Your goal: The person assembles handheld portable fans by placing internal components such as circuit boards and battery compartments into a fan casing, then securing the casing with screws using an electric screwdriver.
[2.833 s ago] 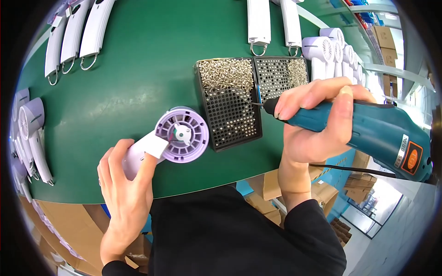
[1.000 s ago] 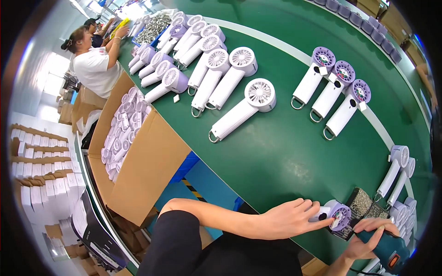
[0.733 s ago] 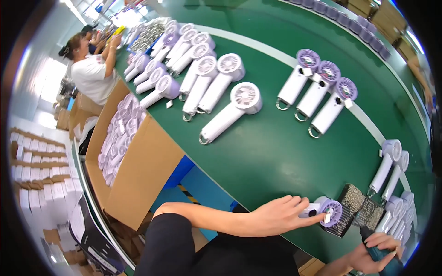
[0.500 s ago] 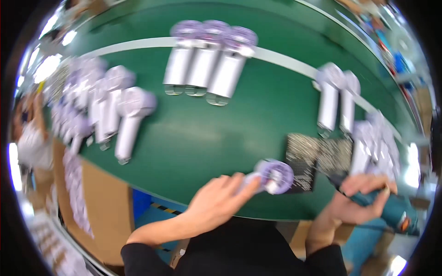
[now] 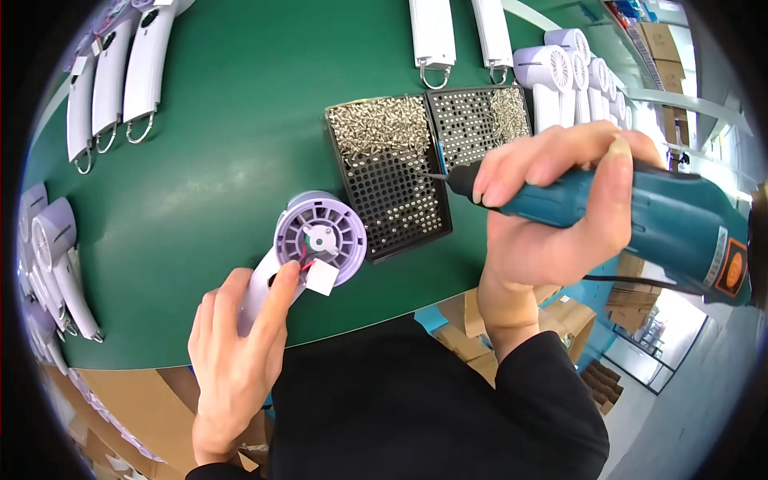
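**Inspector:** The lilac fan unit [image 5: 320,238] is lying face-up on the green belt [image 5: 216,136], near its front edge, just beside the black perforated screw tray [image 5: 392,176]. A small white board [image 5: 322,277] on red leads is resting against its housing.

**Assistant:** And the hands?

**Inspector:** The left hand [image 5: 236,352] is pressing the unit's white handle flat, fingers laid over it. The right hand [image 5: 552,200] is gripping the teal electric screwdriver [image 5: 640,220], whose bit is hovering over the tray's holes.

**Assistant:** Which step?

**Inspector:** In my judgement, screw pick-up. The next move is calling for the bit to seat in a screw head, then travel left to the fan without the left hand slackening.

**Assistant:** Surroundings?

**Inspector:** Finished white fans [image 5: 120,72] are lining the belt's far side.
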Tool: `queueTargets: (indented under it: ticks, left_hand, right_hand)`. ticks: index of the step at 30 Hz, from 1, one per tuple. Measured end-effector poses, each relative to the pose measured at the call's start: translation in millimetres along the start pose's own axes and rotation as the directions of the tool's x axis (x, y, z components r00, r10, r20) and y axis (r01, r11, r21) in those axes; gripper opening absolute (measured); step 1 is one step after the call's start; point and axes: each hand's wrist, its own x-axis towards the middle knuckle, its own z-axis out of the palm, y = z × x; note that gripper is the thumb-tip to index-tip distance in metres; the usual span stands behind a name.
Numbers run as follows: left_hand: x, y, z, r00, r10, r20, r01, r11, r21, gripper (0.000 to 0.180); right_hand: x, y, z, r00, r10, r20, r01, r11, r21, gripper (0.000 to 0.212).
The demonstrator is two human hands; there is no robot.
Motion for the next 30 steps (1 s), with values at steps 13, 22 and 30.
queueTargets:
  ticks: [13, 22, 30]
  left_hand:
    - [0.3, -2.8, -0.9, 1.000, 0.015, -0.014, -0.015, 1.000, -0.007, 0.066]
    - [-0.4, -6.5, -7.1, 1.000, 0.013, 0.021, -0.013, 1.000, 0.002, 0.061]
    - [0.0, -15.9, -5.4, 0.992, 0.130, -0.004, -0.130, 0.991, 0.028, 0.068]
  right_hand:
    - [7.6, 6.2, 1.2, 0.989, -0.112, 0.098, 0.126, 0.981, -0.149, 0.023]
    - [-3.2, -2.4, 7.4, 0.991, -0.131, -0.024, 0.132, 0.991, 0.034, 0.022]
    - [-12.4, -51.0, 28.5, 0.934, -0.281, 0.218, 0.178, 0.900, 0.399, 0.038]
